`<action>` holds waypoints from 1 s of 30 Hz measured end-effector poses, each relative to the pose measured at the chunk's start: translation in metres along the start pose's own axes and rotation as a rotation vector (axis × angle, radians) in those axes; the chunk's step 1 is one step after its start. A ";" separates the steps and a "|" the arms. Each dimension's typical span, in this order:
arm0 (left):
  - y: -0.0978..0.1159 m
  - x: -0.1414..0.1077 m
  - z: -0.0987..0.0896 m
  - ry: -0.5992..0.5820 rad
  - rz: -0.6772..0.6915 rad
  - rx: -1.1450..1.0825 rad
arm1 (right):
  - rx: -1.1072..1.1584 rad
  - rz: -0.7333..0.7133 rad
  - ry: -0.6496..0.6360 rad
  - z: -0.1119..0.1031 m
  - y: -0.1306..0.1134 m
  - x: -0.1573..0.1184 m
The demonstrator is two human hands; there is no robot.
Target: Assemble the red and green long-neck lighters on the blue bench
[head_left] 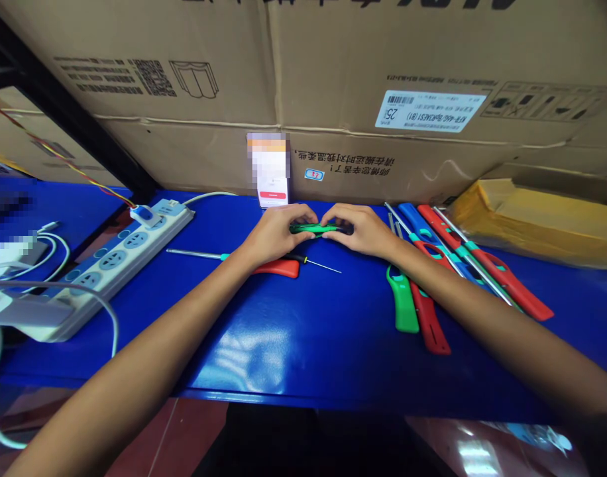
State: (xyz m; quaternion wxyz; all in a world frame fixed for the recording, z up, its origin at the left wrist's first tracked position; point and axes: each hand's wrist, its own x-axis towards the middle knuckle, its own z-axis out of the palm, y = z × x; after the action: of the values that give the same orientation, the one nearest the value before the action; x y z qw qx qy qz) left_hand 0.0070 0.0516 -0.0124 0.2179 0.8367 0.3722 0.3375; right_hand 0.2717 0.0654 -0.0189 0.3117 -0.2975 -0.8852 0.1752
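My left hand (278, 232) and my right hand (366, 228) meet near the back of the blue table. Between their fingertips they grip a slim green lighter handle (316, 228), held level; the fingers cover its ends. Beneath my left hand lies a red long-nosed lighter (278, 267), its metal tube pointing left. Beside it is a small screwdriver (323, 265) with a thin shaft and a black and yellow handle, partly hidden by the hand. Under and beside my right forearm are several more lighters, among them a green one (403, 305) and a red one (515, 281).
A phone (274, 179) leans against a large cardboard box (209, 152) at the back. On the left stands a white power strip (119, 265) with plugs and cables. An open, taped carton (542, 212) sits at the right. The blue table's front edge (283, 397) is near me.
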 end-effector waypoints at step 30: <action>0.005 -0.001 0.015 0.090 -0.133 -0.009 | -0.034 0.002 0.000 -0.002 0.002 -0.003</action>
State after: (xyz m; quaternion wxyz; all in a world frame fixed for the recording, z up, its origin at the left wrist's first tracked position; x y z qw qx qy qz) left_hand 0.0192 0.0457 -0.0198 0.2269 0.7931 0.4350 0.3610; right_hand 0.2756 0.0657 -0.0200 0.3063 -0.3038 -0.8878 0.1606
